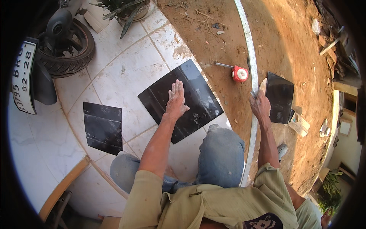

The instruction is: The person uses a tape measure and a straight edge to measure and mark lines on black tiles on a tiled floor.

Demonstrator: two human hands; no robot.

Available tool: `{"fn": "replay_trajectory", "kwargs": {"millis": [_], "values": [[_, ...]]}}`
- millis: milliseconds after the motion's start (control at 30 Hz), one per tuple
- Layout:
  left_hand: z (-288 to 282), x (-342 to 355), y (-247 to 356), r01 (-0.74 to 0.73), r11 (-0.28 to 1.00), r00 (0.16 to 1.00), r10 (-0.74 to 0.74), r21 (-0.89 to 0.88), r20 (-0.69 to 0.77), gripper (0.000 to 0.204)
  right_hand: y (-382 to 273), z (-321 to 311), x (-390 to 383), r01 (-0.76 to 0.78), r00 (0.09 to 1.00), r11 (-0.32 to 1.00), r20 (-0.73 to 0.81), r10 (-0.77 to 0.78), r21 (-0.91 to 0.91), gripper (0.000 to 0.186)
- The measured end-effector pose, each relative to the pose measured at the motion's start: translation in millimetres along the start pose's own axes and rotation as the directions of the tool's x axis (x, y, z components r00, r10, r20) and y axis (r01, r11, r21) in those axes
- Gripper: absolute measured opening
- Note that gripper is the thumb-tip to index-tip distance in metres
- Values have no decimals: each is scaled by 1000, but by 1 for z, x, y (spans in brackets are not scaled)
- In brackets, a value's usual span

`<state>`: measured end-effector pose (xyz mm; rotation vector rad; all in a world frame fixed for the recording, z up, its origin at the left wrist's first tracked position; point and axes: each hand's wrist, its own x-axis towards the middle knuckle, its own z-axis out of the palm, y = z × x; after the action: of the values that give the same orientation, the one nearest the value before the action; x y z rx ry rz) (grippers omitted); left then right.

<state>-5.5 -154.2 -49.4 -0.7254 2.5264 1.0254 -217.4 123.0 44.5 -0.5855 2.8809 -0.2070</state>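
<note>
The left hand (177, 100) lies open, flat on a large black tile (190, 91) on the white floor (126, 68). The right hand (260, 106) grips a long metal straightedge (251, 57) beside a smaller black tile (280, 95), near a red tape measure (239, 73).

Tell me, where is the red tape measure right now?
The red tape measure lies on the bare dirt in the upper middle of the head view, just left of the long pale strip and beyond the right hand.

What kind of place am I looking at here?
Probably an outdoor tiling job at a house: white floor tiles meet bare dirt, a red tape measure lies there, and the left hand presses a black tile.
</note>
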Motion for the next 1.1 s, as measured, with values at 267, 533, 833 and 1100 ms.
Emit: {"fn": "replay_trajectory", "kwargs": {"millis": [267, 533, 833, 1100], "values": [[-64, 14, -21, 26, 978, 974, 23, -208, 227, 100, 65, 34, -36, -111, 992, 983, -82, 100, -147, 27], [-179, -42, -107, 30, 996, 999, -29, 89, -13, 84, 101, -8, -5, -2, 996, 982, -90, -15, -191, 26], [-169, -171, -166, 133, 923, 990, -141, -360, 6, 103, 48, -79, 3, 6, 987, 999, -159, 1, 43, 35], [-126, -169, -193, 110, 889, 994, -110, -445, 26, 89, -11, -39, 21, 117, 985, 975, -150, -89, 187, 46]]}}
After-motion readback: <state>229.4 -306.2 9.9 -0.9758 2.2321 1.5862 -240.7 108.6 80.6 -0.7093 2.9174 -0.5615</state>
